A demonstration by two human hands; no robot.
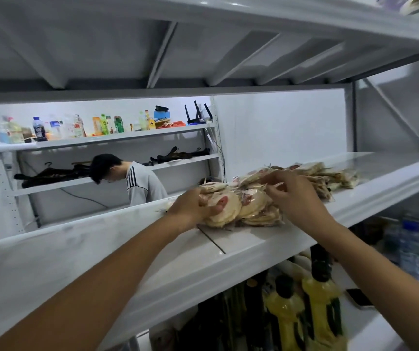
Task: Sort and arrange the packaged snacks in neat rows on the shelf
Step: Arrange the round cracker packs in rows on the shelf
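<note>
Now the left hand (190,207) grips a stack of round snacks (226,211) in the middle of the shelf (152,249); the right hand (295,196), just beside it, pinches another from the same pile.

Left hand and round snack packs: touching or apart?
Touching. Head view shows the left hand gripping the round snack packs, thumb over their front.

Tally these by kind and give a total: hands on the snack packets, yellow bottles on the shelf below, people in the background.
Hands on the snack packets: 2 (left hand, right hand)
Yellow bottles: 2
Person in the background: 1
Total: 5
</note>
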